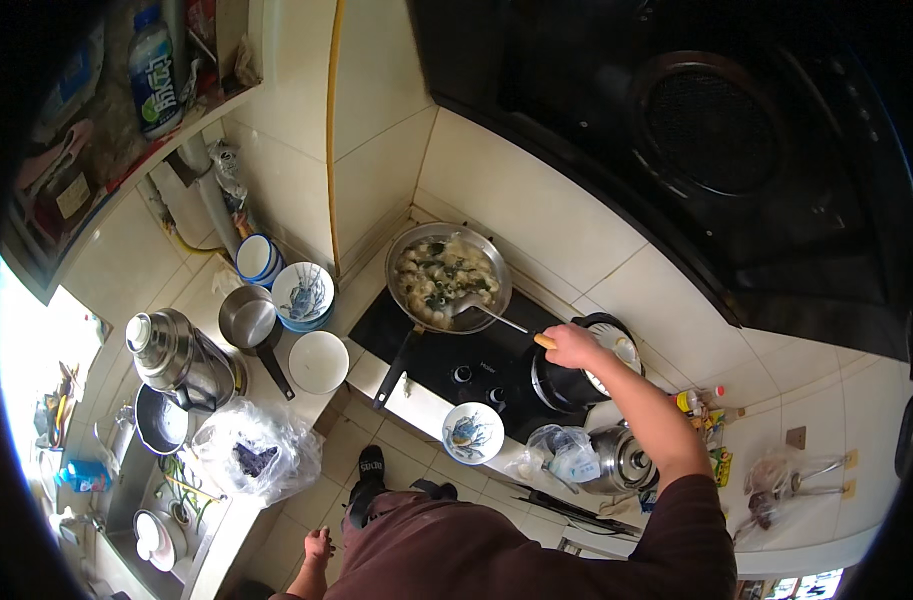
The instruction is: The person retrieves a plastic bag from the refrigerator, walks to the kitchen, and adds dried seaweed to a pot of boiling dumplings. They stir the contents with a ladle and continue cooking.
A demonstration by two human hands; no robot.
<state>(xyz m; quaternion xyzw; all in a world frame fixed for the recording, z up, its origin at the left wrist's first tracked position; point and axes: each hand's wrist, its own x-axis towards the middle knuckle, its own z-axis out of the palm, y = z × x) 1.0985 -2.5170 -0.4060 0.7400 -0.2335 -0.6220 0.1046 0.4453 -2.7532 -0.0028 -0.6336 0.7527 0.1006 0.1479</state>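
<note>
My right hand (573, 348) is closed around the wooden-ended handle of a metal cooking spatula (506, 321). The spatula's head rests in the food at the near right side of a frying pan (404, 322). Pale lumps mixed with dark green leaves, the food (444, 275) covers the pan's bottom. The pan sits on the black cooktop (436, 375), its long handle pointing toward me. Low at my side hangs my left hand (319, 545), fingers curled in, with nothing seen in it.
Beside the right forearm stand a dark pot (561, 385) and a steel kettle (621, 462). A patterned bowl (473, 433) sits at the cooktop's front edge. Leftward are a small saucepan (247, 318), a white bowl (318, 362), a thermos (181, 355) and a plastic bag (261, 450). A range hood (596, 130) overhangs.
</note>
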